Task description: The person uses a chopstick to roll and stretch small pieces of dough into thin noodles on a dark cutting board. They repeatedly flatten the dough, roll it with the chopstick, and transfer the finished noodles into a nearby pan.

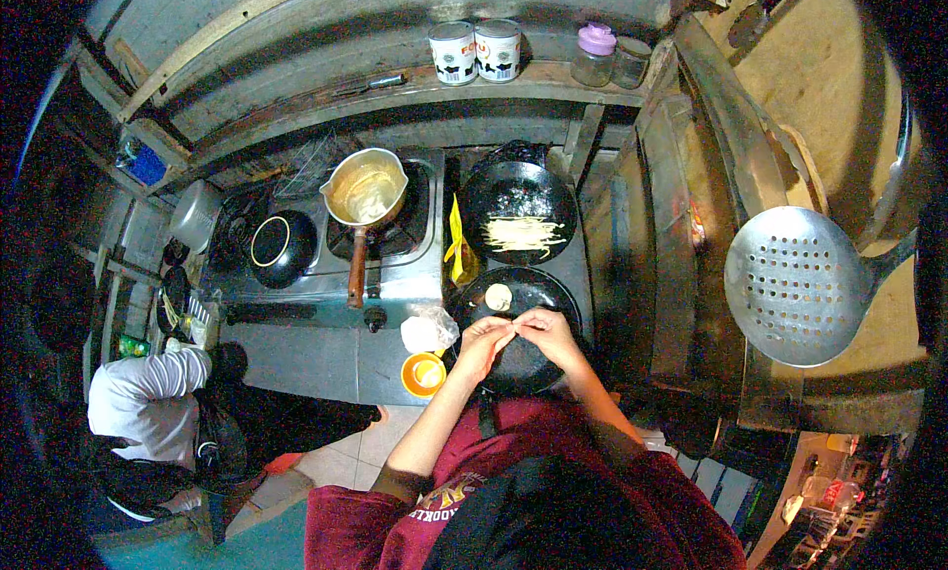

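Observation:
My left hand (485,342) and my right hand (546,334) meet at the fingertips above a dark round pan (518,374). Thumbs and fingers pinch a tiny pale piece, apparently dough, mostly hidden by the fingers. Just beyond them, a round pale lump of dough (498,297) rests in the same pan. Farther back, a second dark pan (522,181) holds a row of thin pale dough strips (523,235). Left of my left hand are a clear plastic bag with white contents (428,332) and an orange bowl (424,377) with something pale inside.
A wooden-handled saucepan (364,187) sits on the stove (415,255), beside an upturned black bowl (283,249). A yellow packet (461,252) stands by the pans. Cans (453,52) and jars (592,59) line the shelf. A perforated skimmer (800,287) hangs right. Another person (148,400) sits left.

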`<state>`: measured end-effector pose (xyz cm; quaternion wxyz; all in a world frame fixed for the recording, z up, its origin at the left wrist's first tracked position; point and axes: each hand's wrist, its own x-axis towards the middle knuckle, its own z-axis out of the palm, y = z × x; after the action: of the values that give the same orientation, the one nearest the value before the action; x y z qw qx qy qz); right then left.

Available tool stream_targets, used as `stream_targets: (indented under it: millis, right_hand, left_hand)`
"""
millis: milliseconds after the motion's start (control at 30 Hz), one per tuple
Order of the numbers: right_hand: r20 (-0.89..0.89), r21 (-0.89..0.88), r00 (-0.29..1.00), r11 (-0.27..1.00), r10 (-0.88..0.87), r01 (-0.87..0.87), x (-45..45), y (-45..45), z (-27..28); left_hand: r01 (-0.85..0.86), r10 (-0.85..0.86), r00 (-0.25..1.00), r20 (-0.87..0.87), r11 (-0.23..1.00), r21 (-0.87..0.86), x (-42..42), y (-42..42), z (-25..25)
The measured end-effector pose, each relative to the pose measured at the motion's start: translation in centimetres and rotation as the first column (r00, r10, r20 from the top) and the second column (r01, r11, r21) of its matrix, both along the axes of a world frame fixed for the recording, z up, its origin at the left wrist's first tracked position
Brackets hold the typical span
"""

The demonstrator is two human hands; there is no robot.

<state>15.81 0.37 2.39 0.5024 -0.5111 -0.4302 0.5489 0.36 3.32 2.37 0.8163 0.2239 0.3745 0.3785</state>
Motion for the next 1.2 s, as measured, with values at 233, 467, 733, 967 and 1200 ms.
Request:
stream_targets:
  millis: [233,467,733,967,1200]
  right_hand:
    - [-0.006,-0.058,0.998,0.997,0.055,-0.056,-0.1,-0.3,-0.2]
    - [0.070,0.087,0.996,0.995,-0.053,0.047,-0.6,-0.3,-0.7]
    - [0.368,0.218,0.930,0.974,-0.020,-0.065,-0.5,-0.8,0.5]
    - [0.489,0.070,0.866,0.985,0.103,-0.157,-0.7,-2.3,-1.6]
    - [0.964,0.230,0.203,0.925,-0.174,-0.303,-1.3,-3.3,-2.8]
  left_hand:
    - [-0.023,0.021,0.999,-0.043,0.998,-0.063,-0.1,-0.1,-0.6]
    - [0.110,-0.115,0.993,0.004,0.946,-0.304,-0.6,0.4,0.5]
    - [0.131,-0.143,0.978,-0.150,0.987,-0.092,-0.7,-0.1,-0.6]
    - [0.431,-0.048,0.697,-0.715,0.825,0.365,-0.9,-1.8,-3.8]
    - [0.485,0.184,0.501,-0.846,0.750,0.450,-0.3,-2.0,-3.7]
